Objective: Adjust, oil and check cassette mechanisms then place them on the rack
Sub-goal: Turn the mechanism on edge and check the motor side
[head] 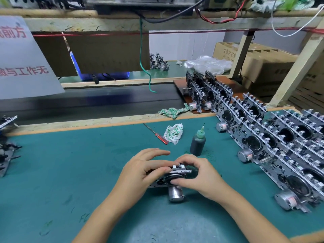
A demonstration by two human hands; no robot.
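A metal cassette mechanism (172, 179) with a silver motor at its near side sits low over the green mat (70, 172), held between both hands. My left hand (145, 170) grips its left side, thumb across the top and index finger stretched out above. My right hand (196, 174) pinches its right end, fingers curled over the top edge. A dark oil bottle (197, 143) with a green needle cap stands just behind my right hand. Rows of finished mechanisms (273, 142) lean together along the right.
A red-handled screwdriver (156, 133) and a crumpled green-and-white rag (174, 132) lie behind the hands. Another rag (172, 111) rests on the wooden edge. A dark conveyor belt (98, 100) runs beyond. More mechanisms (7, 148) lie at far left. Cardboard boxes (259, 64) stand back right.
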